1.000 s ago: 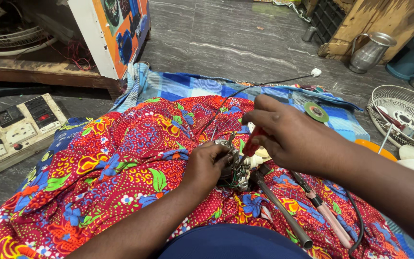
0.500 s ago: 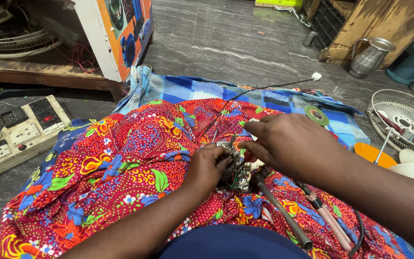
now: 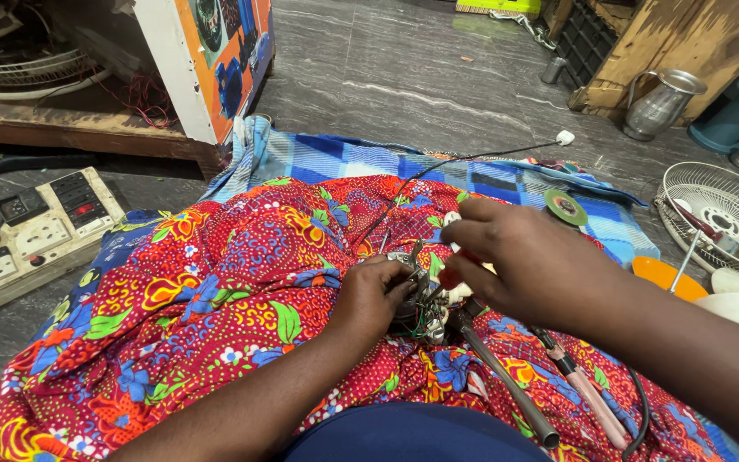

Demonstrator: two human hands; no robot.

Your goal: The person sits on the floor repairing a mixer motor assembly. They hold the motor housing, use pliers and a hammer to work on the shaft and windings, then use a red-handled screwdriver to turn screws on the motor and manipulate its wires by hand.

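My left hand (image 3: 374,295) grips a small metal motor part with coloured wires (image 3: 416,312) on the red floral cloth (image 3: 215,291). My right hand (image 3: 528,265) is just right of it, fingers closed on a red-handled tool (image 3: 449,275) whose tip meets the part. A thin black wire (image 3: 464,161) runs from the part to a white plug (image 3: 564,137) on the floor. What lies under my right palm is hidden.
A metal rod (image 3: 506,385) and a pink-handled tool (image 3: 588,398) lie on the cloth by my right forearm. A white switchboard (image 3: 36,227) sits left, a fan guard (image 3: 720,214) and orange dish (image 3: 665,275) right, a steel jug (image 3: 660,103) behind, a green disc (image 3: 565,206) on the blue checked cloth.
My right hand has shifted slightly up and left over the motor part with the red-handled tool. My left hand keeps its grip in place.
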